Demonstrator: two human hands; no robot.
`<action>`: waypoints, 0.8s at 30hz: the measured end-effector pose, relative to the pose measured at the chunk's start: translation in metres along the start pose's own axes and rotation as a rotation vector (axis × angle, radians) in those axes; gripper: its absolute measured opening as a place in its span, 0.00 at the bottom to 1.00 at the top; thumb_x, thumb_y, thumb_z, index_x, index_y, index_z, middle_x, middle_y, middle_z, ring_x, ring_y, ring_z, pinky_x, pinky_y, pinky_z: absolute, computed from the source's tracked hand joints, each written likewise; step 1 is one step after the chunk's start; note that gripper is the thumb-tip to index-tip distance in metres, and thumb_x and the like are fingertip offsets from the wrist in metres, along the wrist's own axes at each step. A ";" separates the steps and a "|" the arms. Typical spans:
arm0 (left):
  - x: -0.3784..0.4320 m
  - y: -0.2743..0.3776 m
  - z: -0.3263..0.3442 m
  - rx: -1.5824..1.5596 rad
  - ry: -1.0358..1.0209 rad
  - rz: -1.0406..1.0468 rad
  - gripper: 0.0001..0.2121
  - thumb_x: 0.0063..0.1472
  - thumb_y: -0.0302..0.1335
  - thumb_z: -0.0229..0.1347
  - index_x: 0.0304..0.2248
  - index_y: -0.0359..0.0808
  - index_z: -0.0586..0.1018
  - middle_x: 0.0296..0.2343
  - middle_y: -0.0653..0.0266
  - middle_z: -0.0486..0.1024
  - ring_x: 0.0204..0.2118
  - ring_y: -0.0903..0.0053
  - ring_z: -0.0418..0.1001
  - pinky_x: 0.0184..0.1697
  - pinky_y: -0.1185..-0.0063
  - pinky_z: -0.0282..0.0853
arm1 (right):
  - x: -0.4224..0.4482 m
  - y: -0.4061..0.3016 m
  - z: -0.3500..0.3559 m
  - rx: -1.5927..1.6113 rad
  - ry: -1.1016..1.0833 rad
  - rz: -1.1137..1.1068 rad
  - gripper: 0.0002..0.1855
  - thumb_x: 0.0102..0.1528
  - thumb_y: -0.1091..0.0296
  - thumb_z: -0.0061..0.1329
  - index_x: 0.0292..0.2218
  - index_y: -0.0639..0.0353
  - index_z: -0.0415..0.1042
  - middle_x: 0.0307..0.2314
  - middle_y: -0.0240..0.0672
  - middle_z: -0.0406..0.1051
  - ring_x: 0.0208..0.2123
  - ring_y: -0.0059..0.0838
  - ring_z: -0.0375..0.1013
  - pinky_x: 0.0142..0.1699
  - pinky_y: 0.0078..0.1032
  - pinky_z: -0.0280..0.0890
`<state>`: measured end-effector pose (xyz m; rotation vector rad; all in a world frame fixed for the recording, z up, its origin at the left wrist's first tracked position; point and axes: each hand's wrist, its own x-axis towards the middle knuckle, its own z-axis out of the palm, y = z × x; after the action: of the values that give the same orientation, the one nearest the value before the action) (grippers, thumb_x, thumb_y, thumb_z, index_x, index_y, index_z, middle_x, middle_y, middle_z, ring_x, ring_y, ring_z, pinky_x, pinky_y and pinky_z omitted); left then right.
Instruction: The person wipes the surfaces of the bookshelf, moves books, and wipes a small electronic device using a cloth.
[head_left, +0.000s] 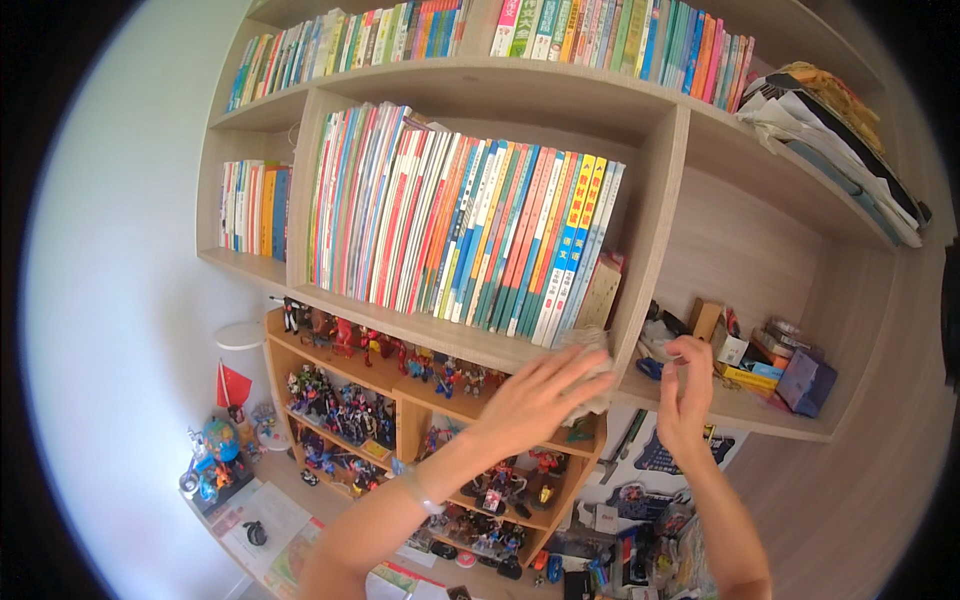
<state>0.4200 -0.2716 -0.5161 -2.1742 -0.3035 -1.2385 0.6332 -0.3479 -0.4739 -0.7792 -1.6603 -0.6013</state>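
Observation:
My left hand (551, 386) lies flat, fingers spread, over a crumpled pale cloth (591, 409). It presses the cloth to the front edge of a wooden bookshelf (480, 341), below the right end of a row of books (465, 232). A translucent bracelet (424, 491) circles the left wrist. Further right, my right hand (686, 394) is raised before the lower right compartment, its fingers bent and the thumb apart from them. Nothing shows in its grasp. Close by its fingertips are a pair of blue-handled scissors (649, 367) and a clear plastic bag (660, 334).
Small boxes, including a purple box (806, 381), fill the right compartment. Beneath the shelf, a wooden display rack (405, 427) holds many toy figures. A globe (221, 439) and a red flag (234, 385) stand left. Papers and a folder (844, 184) overhang the upper right shelf.

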 end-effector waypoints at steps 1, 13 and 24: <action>-0.004 -0.007 -0.002 -0.012 -0.008 -0.068 0.23 0.51 0.22 0.56 0.49 0.35 0.71 0.54 0.62 0.63 0.55 0.64 0.64 0.56 0.69 0.64 | -0.004 0.006 -0.002 -0.051 -0.025 0.000 0.09 0.56 0.78 0.39 0.40 0.65 0.65 0.38 0.45 0.63 0.37 0.39 0.65 0.44 0.29 0.62; -0.056 -0.061 -0.075 0.118 0.166 -0.558 0.18 0.53 0.14 0.49 0.44 0.33 0.74 0.46 0.60 0.72 0.52 0.64 0.67 0.58 0.67 0.62 | -0.004 0.014 0.004 0.109 0.069 0.118 0.03 0.55 0.81 0.42 0.32 0.66 0.68 0.27 0.40 0.66 0.29 0.33 0.67 0.37 0.24 0.63; 0.086 0.021 0.007 -0.017 0.068 -0.106 0.32 0.49 0.12 0.52 0.56 0.34 0.64 0.63 0.60 0.43 0.64 0.52 0.44 0.61 0.67 0.59 | -0.009 0.017 -0.005 0.114 0.101 0.168 0.05 0.53 0.82 0.42 0.31 0.65 0.69 0.27 0.40 0.68 0.28 0.34 0.68 0.35 0.25 0.64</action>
<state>0.4811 -0.2922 -0.4553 -2.1485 -0.3860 -1.3748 0.6507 -0.3422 -0.4818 -0.7833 -1.5066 -0.4177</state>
